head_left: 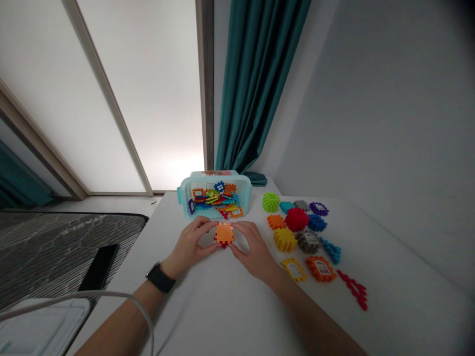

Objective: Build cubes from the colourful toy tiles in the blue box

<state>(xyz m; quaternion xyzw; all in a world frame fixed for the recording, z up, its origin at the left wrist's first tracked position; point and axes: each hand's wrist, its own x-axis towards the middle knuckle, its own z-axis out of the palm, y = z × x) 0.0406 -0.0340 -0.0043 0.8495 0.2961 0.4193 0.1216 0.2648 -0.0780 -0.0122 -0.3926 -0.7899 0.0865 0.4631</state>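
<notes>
An orange square building tile (224,233) with notched edges is held upright over the white table. My left hand (191,244) pinches its left side between thumb and fingers, and a smartwatch is on that wrist. On the opposite edge, my right hand (254,247) grips the same tile with thumb and fingertips. A bit of red plastic (223,244) shows below and behind the orange tile; whether it is joined to it I cannot tell. Just beyond the hands stands a light-blue plastic bin (180,196) with many coloured tiles in it.
To the right lie stacks of tiles by colour, among them a red stack (297,219), a yellow stack (285,240) and an orange window stack (321,269). Red zigzag strips (354,289) lie nearest me. A pale cable (111,293) curves across the lower left.
</notes>
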